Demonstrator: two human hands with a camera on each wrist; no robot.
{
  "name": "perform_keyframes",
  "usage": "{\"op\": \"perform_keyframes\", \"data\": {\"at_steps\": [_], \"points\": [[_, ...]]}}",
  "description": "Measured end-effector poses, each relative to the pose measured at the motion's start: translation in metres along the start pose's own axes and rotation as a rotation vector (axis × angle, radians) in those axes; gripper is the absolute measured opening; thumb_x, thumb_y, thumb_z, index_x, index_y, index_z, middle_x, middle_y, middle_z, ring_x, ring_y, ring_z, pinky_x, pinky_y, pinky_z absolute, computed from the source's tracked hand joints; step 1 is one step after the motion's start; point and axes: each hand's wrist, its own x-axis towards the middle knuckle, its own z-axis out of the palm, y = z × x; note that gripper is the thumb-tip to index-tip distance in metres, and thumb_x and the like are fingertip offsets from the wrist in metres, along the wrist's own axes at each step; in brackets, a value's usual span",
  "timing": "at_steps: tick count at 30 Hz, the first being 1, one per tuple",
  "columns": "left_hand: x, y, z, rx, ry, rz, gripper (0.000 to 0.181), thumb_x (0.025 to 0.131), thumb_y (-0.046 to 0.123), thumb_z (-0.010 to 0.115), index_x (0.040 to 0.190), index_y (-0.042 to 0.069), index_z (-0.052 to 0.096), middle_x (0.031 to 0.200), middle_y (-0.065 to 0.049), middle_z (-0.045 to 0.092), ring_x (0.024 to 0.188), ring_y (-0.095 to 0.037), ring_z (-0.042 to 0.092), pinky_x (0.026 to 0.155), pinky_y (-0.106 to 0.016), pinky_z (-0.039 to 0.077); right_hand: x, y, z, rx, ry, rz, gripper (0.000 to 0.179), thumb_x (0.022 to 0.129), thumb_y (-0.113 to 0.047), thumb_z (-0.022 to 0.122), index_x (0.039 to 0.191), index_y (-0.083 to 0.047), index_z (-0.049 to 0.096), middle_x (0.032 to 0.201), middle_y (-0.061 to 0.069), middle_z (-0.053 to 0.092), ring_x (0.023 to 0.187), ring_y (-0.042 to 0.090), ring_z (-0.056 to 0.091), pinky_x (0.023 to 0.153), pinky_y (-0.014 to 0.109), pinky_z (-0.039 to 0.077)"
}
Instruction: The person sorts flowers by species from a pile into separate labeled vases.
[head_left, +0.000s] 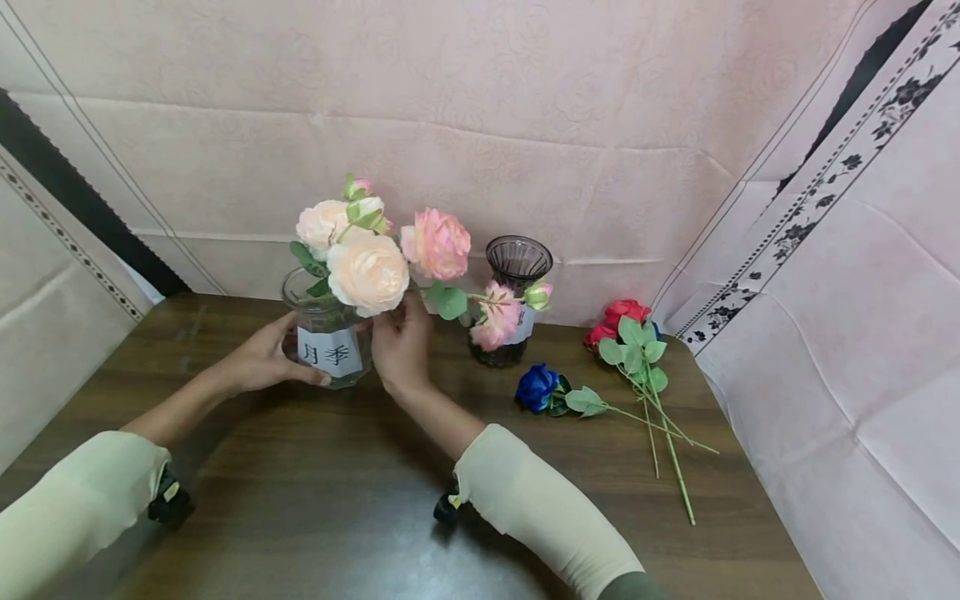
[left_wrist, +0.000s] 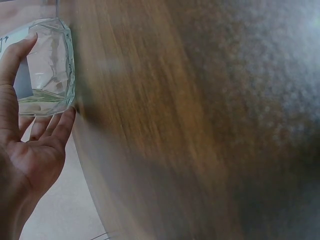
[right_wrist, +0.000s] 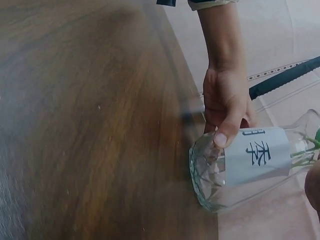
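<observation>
A clear glass vase (head_left: pixel 355 367) with a white label stands on the table. My left hand (head_left: pixel 262 354) grips it, thumb across the front and fingers behind, also seen in the left wrist view (left_wrist: pixel 37 155). Cream flowers (head_left: pixel 369 275) and a pink flower (head_left: pixel 437 242) rise over its mouth, with green stems (right_wrist: pixel 302 155) inside the neck. At the right of the mouth, my right hand (head_left: pixel 403 343) holds the flower stems with curled fingers; blossoms partly hide the fingertips. A side branch with a drooping pink flower (head_left: pixel 497 317) reaches right past this hand.
Behind the drooping flower stands a dark ribbed vase (head_left: pixel 517 260), also labelled. A blue rose (head_left: pixel 537 387) lies on the wooden table (head_left: pixel 315 500) to the right, near red roses (head_left: pixel 626 315) with crossing stems. Patterned cloth (head_left: pixel 525 100) hangs behind the table.
</observation>
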Motion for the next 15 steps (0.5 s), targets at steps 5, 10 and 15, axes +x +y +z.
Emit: {"op": "perform_keyframes", "data": {"at_steps": [5, 10, 15], "points": [[-0.001, -0.001, -0.001, -0.011, -0.003, 0.010, 0.100, 0.088, 0.021, 0.099, 0.166, 0.002, 0.039, 0.144, -0.021, 0.068, 0.128, -0.035, 0.068, 0.097, -0.026, 0.058, 0.003, -0.005, -0.004, -0.171, -0.098, -0.014, 0.025, 0.109, 0.010, 0.052, 0.129, 0.013, 0.068, 0.106, 0.036, 0.074, 0.080, 0.054, 0.075, 0.065, 0.042, 0.068], [-0.002, -0.001, 0.000, -0.032, -0.004, 0.034, 0.104, 0.087, 0.018, 0.100, 0.169, 0.005, 0.037, 0.147, -0.022, 0.068, 0.129, -0.035, 0.069, 0.095, -0.025, 0.058, 0.012, -0.013, -0.004, -0.396, -0.196, -0.021, 0.026, 0.105, 0.006, 0.059, 0.128, 0.007, 0.071, 0.103, 0.025, 0.077, 0.071, 0.025, 0.075, 0.064, 0.022, 0.062], [-0.002, 0.000, 0.001, -0.103, -0.019, 0.100, 0.112, 0.085, 0.010, 0.100, 0.173, 0.011, 0.031, 0.150, -0.023, 0.066, 0.128, -0.032, 0.073, 0.096, -0.026, 0.063, 0.012, -0.018, 0.001, -0.471, -0.208, 0.017, 0.008, 0.107, -0.005, 0.066, 0.106, 0.000, 0.073, 0.085, 0.009, 0.073, 0.068, 0.002, 0.059, 0.061, 0.018, 0.053]]}}
